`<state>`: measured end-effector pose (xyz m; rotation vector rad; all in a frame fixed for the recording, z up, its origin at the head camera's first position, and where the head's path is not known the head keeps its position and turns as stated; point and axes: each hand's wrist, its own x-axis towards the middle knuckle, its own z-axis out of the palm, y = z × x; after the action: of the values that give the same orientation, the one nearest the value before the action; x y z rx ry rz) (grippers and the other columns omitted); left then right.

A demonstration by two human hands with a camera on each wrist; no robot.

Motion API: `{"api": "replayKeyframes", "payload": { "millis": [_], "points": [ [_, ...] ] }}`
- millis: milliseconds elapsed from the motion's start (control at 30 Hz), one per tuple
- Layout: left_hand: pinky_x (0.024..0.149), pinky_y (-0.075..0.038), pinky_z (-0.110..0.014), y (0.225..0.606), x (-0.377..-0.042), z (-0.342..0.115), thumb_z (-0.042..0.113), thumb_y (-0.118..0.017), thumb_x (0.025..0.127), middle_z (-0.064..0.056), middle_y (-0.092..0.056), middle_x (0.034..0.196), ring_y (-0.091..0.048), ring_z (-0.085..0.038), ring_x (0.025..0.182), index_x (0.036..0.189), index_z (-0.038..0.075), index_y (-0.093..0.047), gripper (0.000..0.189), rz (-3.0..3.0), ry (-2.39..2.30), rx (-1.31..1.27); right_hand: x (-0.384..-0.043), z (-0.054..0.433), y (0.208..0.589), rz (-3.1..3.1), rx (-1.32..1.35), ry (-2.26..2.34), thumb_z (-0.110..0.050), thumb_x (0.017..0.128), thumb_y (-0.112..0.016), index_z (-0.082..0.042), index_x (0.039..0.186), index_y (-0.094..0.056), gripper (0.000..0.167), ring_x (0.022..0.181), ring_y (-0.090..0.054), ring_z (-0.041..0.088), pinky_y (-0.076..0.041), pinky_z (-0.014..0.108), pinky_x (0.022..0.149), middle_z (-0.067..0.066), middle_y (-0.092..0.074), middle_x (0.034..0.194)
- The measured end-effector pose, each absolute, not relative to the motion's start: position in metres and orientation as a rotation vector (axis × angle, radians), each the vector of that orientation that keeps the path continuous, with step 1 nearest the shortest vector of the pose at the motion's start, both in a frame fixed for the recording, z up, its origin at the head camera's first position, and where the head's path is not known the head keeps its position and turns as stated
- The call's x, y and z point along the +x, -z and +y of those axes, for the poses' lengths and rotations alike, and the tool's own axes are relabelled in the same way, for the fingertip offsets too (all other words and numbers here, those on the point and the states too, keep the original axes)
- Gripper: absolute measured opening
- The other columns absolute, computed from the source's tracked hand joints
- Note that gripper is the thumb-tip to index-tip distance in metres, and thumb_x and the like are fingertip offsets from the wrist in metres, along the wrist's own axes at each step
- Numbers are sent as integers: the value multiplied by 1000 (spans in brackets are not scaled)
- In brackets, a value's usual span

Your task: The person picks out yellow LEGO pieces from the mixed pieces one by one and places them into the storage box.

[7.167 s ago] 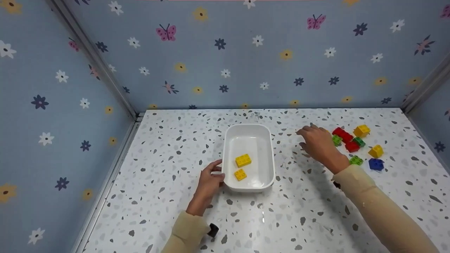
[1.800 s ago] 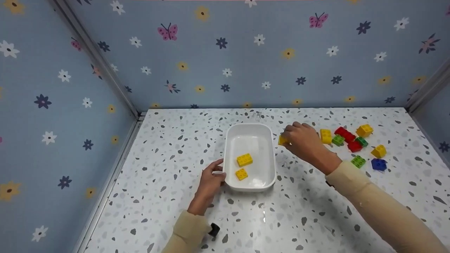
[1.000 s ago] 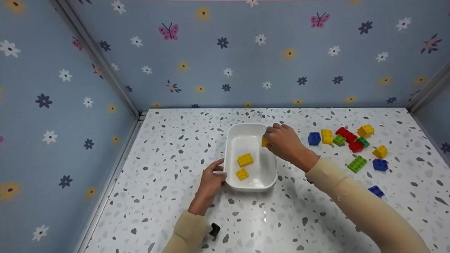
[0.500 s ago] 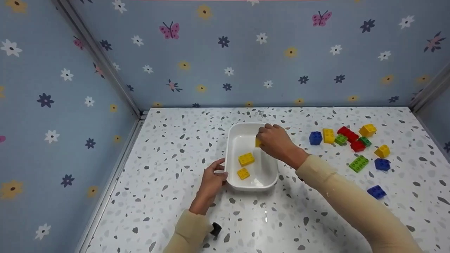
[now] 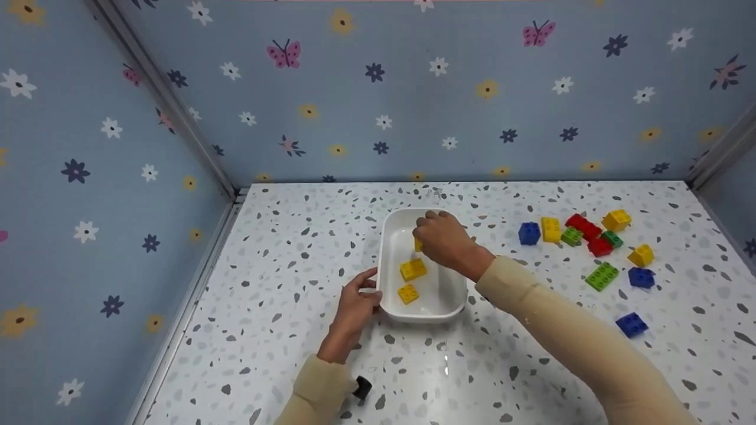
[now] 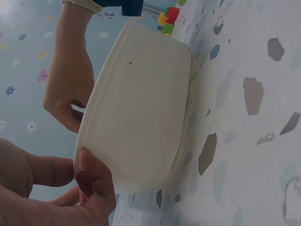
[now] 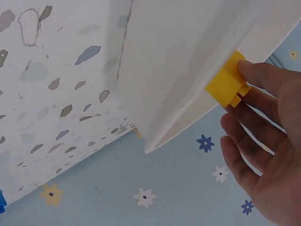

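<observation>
My left hand (image 5: 354,301) pinches the left rim of a white plastic tub (image 5: 423,317); in the left wrist view, the thumb and finger (image 6: 96,188) meet at the tub's edge. Over the tub's upper part, my right hand (image 5: 446,239) holds a yellow toy building brick (image 5: 418,244) between thumb and fingertips. That brick (image 7: 229,81) shows its studs towards the palm in the right wrist view. Inside the tub lie a larger yellow brick (image 5: 413,270) and a smaller yellow brick (image 5: 408,293). Part of the tub's right rim is hidden behind the right hand.
Right of the tub, several loose bricks lie on the speckled table (image 5: 283,248): a blue one (image 5: 529,234), a yellow one (image 5: 551,230), red ones (image 5: 583,226), a long green one (image 5: 602,276) and a nearer blue one (image 5: 632,324). Patterned panels (image 5: 413,88) border the table.
My right hand has gone from beside the loose bricks leftward over the tub, carrying a yellow brick. Blue bricks that its arm covered now show. My left hand keeps its hold on the rim.
</observation>
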<state>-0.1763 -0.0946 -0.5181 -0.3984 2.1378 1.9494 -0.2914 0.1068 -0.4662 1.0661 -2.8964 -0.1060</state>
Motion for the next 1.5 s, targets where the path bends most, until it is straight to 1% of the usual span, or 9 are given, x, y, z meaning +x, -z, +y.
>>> {"api": "replayKeyframes", "payload": {
  "millis": [133,300,367,500,567,833,1100,1367,1500],
  "points": [
    [80,-55,-29,518,-176,-95,0,-57,103,-17,-54,130,-64,-28,102,156,6,-51,54,2134,-1956,-388,-295,101,468,-2903,1062,148,-14,97,-77,-7,119,-79,23,104,-67,29,-54,50,106,11,-75,112],
    [78,-55,-28,519,-175,-96,-3,-56,102,-19,-55,130,-65,-29,103,155,4,-50,54,2118,-1992,-359,-297,95,469,-2907,1059,202,-12,98,-74,-7,114,-80,18,98,-66,28,-57,45,99,10,-75,106],
    [77,-55,-28,518,-175,-96,-3,-55,102,-19,-55,129,-65,-29,102,155,4,-50,54,2110,-2004,-352,-299,92,470,-2926,1055,211,-11,98,-73,-6,115,-79,18,98,-66,28,-57,45,100,10,-74,106],
    [76,-54,-28,517,-175,-96,-3,-56,102,-19,-54,129,-64,-28,101,155,3,-50,54,2105,-2009,-351,-300,87,468,-2983,1046,208,-13,99,-74,-7,121,-77,23,104,-66,29,-52,48,108,11,-74,113],
    [76,-55,-28,517,-174,-96,-3,-56,102,-19,-54,129,-64,-28,101,155,2,-49,54,2105,-2011,-347,-301,85,469,-3003,1043,198,-13,99,-74,-7,123,-77,25,105,-66,29,-51,48,109,11,-74,115],
    [77,-56,-31,516,-174,-95,-3,-56,102,-19,-54,128,-64,-28,100,155,1,-49,54,2108,-2016,-336,-306,83,475,-3027,1044,161,-13,98,-75,-6,122,-77,25,100,-63,29,-53,44,104,11,-74,112],
    [79,-56,-31,515,-173,-96,-2,-56,103,-18,-54,129,-64,-28,99,156,3,-48,54,2103,-2010,-338,-310,79,478,-3060,1046,177,-13,98,-76,-7,123,-76,26,104,-63,28,-52,44,106,11,-74,115],
    [79,-56,-28,517,-175,-96,-2,-55,103,-18,-54,129,-65,-30,105,156,3,-49,53,2097,-2007,-343,-309,77,482,-3054,1057,200,-14,99,-76,-5,122,-77,25,101,-65,29,-55,43,100,12,-75,111],
    [80,-56,-29,518,-176,-96,-2,-55,103,-17,-54,129,-65,-28,104,155,5,-50,53,2108,-1991,-355,-310,77,483,-3079,1039,172,-15,98,-77,-5,124,-76,28,101,-64,28,-55,43,102,12,-75,114]
  ]
}}
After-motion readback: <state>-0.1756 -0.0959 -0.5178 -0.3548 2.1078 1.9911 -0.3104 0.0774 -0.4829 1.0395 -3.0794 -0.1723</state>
